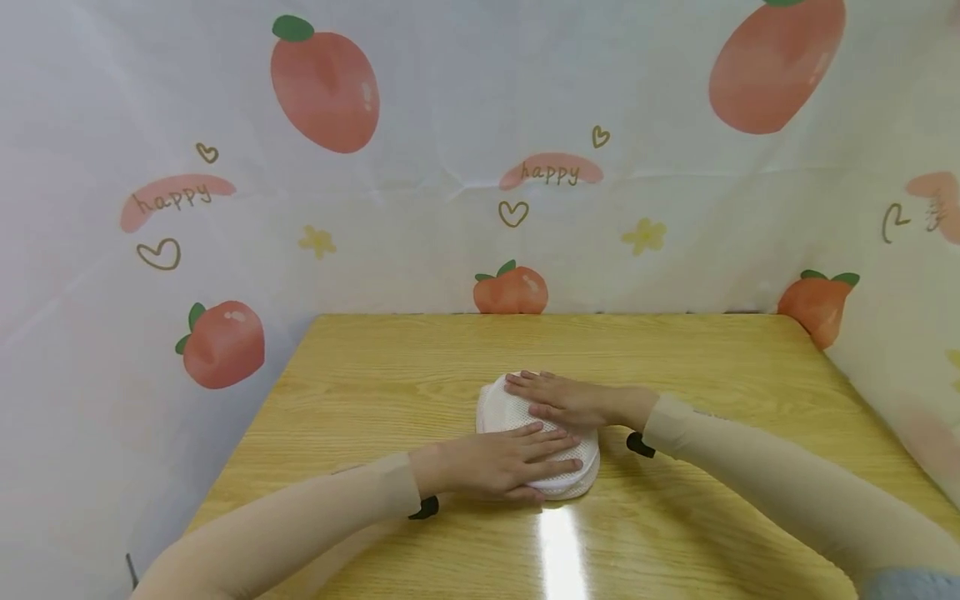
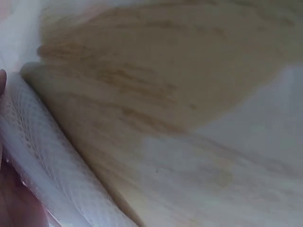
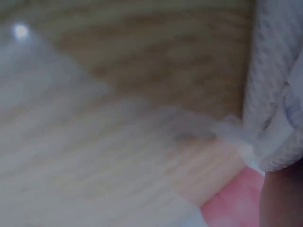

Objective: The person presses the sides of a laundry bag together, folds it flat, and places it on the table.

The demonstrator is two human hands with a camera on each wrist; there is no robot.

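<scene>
A white mesh item (image 1: 495, 410) with a rounded, rimmed edge lies on the wooden table (image 1: 390, 358); it resembles a mesh laundry bag, though its exact kind is unclear. Across its near part rests my left hand (image 1: 498, 460), fingers extended and spread. My right hand (image 1: 566, 400) lies over the far part, its fingers also straight. In the left wrist view, the mesh side (image 2: 52, 151) shows as stacked layers beside part of the hand (image 2: 19, 203). Blurred mesh (image 3: 272, 66) fills the right edge of the right wrist view. Both palms hide much of the item.
A pale cloth backdrop (image 1: 420, 100) printed with peaches hangs behind the table and continues along both sides. A bright reflection falls on the tabletop in front of the mesh item. Dark wrist straps sit under both sleeves.
</scene>
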